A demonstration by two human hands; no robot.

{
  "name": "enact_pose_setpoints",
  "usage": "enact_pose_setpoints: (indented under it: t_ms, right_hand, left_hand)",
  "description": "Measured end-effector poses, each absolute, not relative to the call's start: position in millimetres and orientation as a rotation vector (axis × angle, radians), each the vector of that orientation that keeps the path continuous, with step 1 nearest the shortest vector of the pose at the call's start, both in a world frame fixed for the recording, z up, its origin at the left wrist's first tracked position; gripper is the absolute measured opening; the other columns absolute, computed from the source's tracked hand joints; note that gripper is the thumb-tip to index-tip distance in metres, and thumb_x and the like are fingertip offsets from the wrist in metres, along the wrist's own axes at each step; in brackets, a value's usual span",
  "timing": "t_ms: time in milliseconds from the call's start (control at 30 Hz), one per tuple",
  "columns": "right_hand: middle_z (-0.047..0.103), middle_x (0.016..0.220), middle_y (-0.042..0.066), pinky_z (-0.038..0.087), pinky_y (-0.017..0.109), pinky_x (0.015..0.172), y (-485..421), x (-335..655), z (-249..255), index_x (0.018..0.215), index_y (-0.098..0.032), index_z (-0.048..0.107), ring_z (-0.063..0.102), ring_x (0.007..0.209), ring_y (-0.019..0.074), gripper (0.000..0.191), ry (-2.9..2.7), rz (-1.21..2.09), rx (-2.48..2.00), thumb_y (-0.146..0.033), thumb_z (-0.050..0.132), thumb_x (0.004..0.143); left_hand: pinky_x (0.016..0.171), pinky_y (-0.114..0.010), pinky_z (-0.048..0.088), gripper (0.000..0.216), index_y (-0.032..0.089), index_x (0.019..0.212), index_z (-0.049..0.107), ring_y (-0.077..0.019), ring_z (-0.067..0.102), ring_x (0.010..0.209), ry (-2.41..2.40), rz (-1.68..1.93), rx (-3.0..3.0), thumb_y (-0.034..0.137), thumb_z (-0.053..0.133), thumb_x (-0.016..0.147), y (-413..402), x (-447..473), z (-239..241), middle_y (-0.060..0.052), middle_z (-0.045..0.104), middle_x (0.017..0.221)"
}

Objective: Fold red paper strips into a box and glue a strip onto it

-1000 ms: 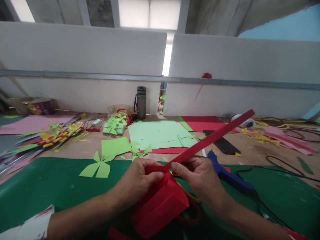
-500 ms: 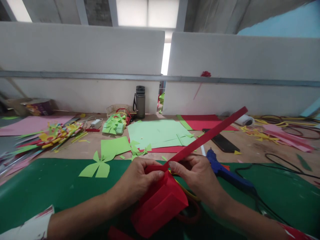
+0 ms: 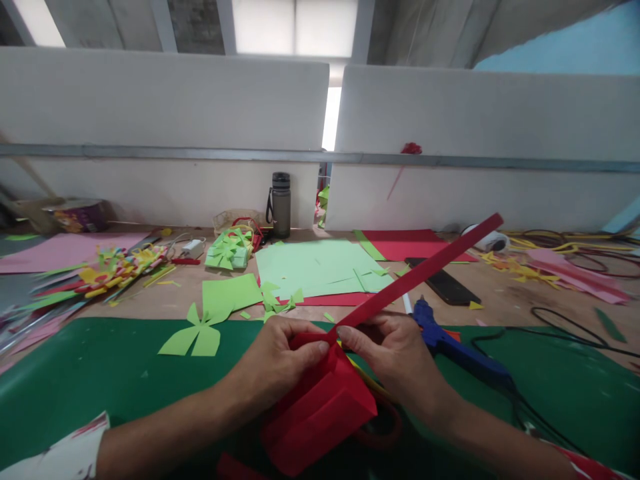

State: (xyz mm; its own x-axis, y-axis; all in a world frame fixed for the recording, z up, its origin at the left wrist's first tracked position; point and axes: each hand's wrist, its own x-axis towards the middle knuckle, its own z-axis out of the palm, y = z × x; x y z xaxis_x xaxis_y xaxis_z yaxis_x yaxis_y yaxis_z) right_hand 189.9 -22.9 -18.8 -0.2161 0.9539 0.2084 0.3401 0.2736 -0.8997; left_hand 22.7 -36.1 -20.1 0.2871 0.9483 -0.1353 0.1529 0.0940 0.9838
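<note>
My left hand (image 3: 277, 363) is closed round the top of a red paper box (image 3: 320, 410) held over the green mat (image 3: 100, 373). My right hand (image 3: 395, 357) pinches the near end of a long red paper strip (image 3: 425, 270) against the box's upper edge. The strip slants up and to the right, out over the table. Both thumbs meet where the strip joins the box. A blue glue gun (image 3: 457, 350) lies just right of my right hand.
Light green sheets (image 3: 320, 267) and green cut-outs (image 3: 195, 333) lie beyond the mat. A grey bottle (image 3: 281, 205) stands at the white partition. Coloured paper scraps (image 3: 115, 263) pile at the left; a black phone (image 3: 443, 282), red sheet (image 3: 410, 245), cables and strips lie at the right.
Hardly anything has moved. The far end of the red strip has wavered slightly, and both hands keep the same hold on the box and strip.
</note>
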Motion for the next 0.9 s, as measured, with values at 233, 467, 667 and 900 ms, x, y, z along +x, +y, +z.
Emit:
enact_pose_setpoints:
  t_ms: [233, 467, 667, 900]
  right_hand:
    - [0.069, 0.066, 0.001, 0.050, 0.025, 0.059, -24.2, 190.0, -18.5, 0.069, -0.018, 0.068, 0.064, 0.065, 0.0166, 0.016, -1.728, 0.947, -1.177, -0.031, 0.060, 0.077]
    - [0.068, 0.067, 0.003, 0.051, 0.028, 0.063, -25.4, 188.2, -20.8, 0.073, -0.017, 0.068, 0.064, 0.068, 0.0188, 0.014, -1.686, 1.035, -1.140, -0.028, 0.060, 0.076]
    - [0.072, 0.077, 0.004, 0.051, 0.024, 0.059, -31.0, 183.9, -12.9, 0.085, -0.016, 0.071, 0.066, 0.069, 0.0171, 0.016, -1.620, 1.252, -1.140, -0.023, 0.061, 0.074]
    - [0.068, 0.069, 0.002, 0.048, 0.022, 0.056, -33.0, 181.2, -12.0, 0.075, -0.015, 0.069, 0.063, 0.065, 0.0150, 0.010, -1.592, 1.298, -1.172, -0.022, 0.062, 0.071]
  left_hand:
    - [0.053, -0.020, 0.038, 0.015, 0.014, 0.075, 0.070, -0.0096, 0.050, 0.055, 1.092, 0.856, 1.325, 0.026, 0.062, 0.073, -35.4, 22.4, -22.2, -0.001, 0.066, 0.066]
    - [0.049, -0.019, 0.035, 0.012, 0.014, 0.070, 0.070, -0.0086, 0.046, 0.051, 1.113, 0.868, 1.284, 0.024, 0.062, 0.071, -36.8, 24.1, -20.0, 0.001, 0.062, 0.060]
    - [0.052, -0.020, 0.037, 0.011, 0.015, 0.068, 0.069, -0.0095, 0.048, 0.052, 1.143, 0.920, 1.377, 0.023, 0.062, 0.070, -36.7, 24.7, -23.8, 0.002, 0.061, 0.058]
    - [0.053, -0.020, 0.039, 0.012, 0.014, 0.072, 0.068, -0.0109, 0.052, 0.058, 1.148, 0.922, 1.415, 0.024, 0.062, 0.072, -37.6, 25.0, -24.5, 0.000, 0.064, 0.066]
